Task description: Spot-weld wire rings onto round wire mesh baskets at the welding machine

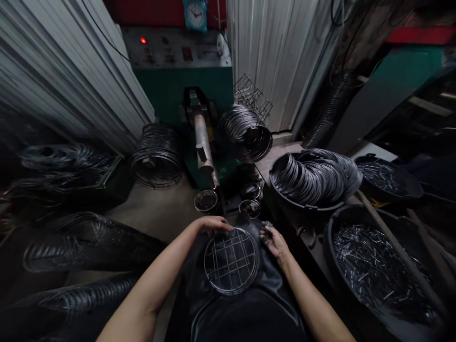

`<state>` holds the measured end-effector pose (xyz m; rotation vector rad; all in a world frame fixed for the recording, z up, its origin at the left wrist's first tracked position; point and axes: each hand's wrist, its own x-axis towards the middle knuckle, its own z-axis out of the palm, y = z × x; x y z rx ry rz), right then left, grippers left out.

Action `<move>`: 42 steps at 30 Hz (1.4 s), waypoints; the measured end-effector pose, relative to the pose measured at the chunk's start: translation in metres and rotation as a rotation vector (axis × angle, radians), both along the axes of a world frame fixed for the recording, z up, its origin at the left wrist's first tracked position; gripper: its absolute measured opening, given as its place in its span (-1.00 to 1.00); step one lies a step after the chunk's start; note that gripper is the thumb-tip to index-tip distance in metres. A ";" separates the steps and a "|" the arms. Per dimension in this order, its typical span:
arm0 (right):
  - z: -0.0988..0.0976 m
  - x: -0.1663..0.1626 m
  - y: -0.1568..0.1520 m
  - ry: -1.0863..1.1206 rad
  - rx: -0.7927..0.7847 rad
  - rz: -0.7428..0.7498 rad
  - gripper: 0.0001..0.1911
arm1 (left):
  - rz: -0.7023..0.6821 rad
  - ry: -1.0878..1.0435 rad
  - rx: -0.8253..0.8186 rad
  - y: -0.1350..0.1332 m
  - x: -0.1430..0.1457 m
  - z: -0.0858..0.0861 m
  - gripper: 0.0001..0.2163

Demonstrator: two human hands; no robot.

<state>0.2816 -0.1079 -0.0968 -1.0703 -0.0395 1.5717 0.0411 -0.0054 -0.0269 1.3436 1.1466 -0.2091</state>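
A round wire grid (231,260), a ring crossed by straight wires, lies on the black apron over my lap. My left hand (213,224) curls over the grid's far left rim and grips it. My right hand (273,240) hovers just right of the grid, fingers pinched on a few short metal wire pieces. Right ahead stands the green welding machine (185,80) with its metal arm (203,142) reaching toward me.
A black tub of wire rings (313,178) sits at my right, with a tub of short wire pieces (377,270) nearer and another (388,175) behind. Stacks of wire rings (156,154) lie at the left and beside the machine (247,130). A wooden stick (399,251) crosses the near tub.
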 end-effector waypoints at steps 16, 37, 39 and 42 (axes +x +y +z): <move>0.017 0.000 -0.018 -0.829 0.332 -0.090 -0.67 | 0.110 -0.076 1.218 -0.105 -0.036 0.098 -0.35; 0.130 -0.046 0.041 -1.311 0.591 0.818 -0.80 | 0.167 0.178 1.349 -0.064 -0.013 0.052 -0.40; 0.127 -0.056 0.051 -1.349 0.605 0.807 -0.82 | 0.162 0.186 1.354 -0.063 -0.009 0.049 -0.40; 0.117 -0.068 0.052 -1.403 0.650 0.731 -0.88 | 0.150 0.206 1.353 -0.060 -0.006 0.046 -0.41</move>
